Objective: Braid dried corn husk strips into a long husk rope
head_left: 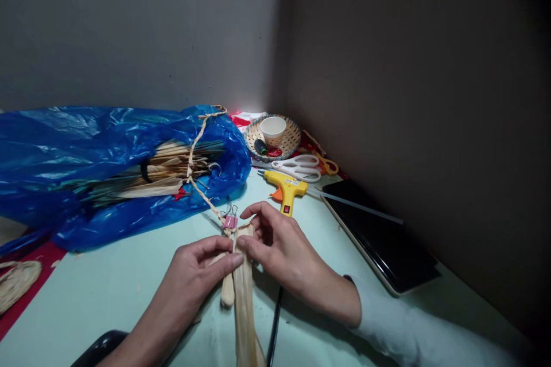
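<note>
At the middle of the near table (327, 298), a person works with both hands on a pale, flat strip (244, 304), which runs from the fingertips down to the lower edge of the view. The left hand (206, 264) is closed to a pinch on the strip's left edge, thumb tip lying on its face. The right hand (275, 241) is partly open: its thumb rests on the strip near the upper end, and its forefinger arches clear above. Whether its other fingers press from behind cannot be told. Below the left fingers shows a pale stub (228, 293), close beside the strip.

Just beyond the fingertips sits a pink clip (231, 221). A twisted cord (196, 143) leads from there up across the blue bag (107, 132) — the bag lies open around a bundle (185, 160) of dry stalks.

Beyond the right hand lies a yellow glue gun (293, 186), a translucent stick (357, 206) extending from its rear across the tablet (374, 241). Behind the gun are white scissors (299, 167); farther back, a basket (293, 140) holds a white cup (272, 128) and a dark spool (260, 147). At the left edge, a woven piece (19, 285) lies on red cloth (43, 266).
</note>
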The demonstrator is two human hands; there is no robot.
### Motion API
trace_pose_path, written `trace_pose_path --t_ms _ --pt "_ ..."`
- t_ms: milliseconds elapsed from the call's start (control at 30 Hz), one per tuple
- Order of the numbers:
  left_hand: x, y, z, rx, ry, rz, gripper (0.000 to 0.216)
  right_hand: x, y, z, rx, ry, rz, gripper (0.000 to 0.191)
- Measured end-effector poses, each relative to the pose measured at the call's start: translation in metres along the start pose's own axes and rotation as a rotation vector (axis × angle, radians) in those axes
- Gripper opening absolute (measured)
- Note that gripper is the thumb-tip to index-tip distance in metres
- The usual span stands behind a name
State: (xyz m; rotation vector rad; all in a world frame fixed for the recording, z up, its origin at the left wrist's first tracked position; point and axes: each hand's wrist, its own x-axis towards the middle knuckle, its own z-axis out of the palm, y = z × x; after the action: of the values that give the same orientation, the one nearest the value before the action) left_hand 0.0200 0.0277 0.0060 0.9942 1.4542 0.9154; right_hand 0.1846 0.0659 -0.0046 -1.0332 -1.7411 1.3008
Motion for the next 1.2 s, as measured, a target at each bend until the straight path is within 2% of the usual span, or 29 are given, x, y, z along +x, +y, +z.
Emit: trace_pose_path --t_ms 100,200,567,733,933,1067,1200 --pt "-0.001 -0.003 -0.002 0.006 0.001 0.008 0.020 -0.002 0.000 0.001 0.028 -0.078 0.024 0.027" --pt "-0.001 -0.007 -0.003 -0.012 0.012 0.017 0.022 -0.004 0.002 0.001 -0.072 -0.130 0.029 0.019" --pt "-0.002 -0.008 0.000 -0.009 -0.001 0.072 0.015 -0.005 0.003 0.007 -0.037 -0.077 0.083 0.006" --pt "-0.001 -0.010 0.002 0.009 0.012 0.098 0.013 -0.008 0.001 0.010 -0.022 -0.036 0.102 0.006" --pt "-0.002 -0.010 0.005 0.048 0.019 0.098 0.012 -0.007 0.004 0.010 -0.031 -0.054 0.090 0.006" --pt "-0.003 -0.011 0.005 0.063 0.029 0.108 0.013 -0.005 0.004 0.011 0.063 -0.083 0.109 0.009" --pt "-0.004 -0.009 0.003 0.108 0.020 0.120 0.009 -0.004 -0.004 0.007 0.262 -0.148 0.229 0.017"
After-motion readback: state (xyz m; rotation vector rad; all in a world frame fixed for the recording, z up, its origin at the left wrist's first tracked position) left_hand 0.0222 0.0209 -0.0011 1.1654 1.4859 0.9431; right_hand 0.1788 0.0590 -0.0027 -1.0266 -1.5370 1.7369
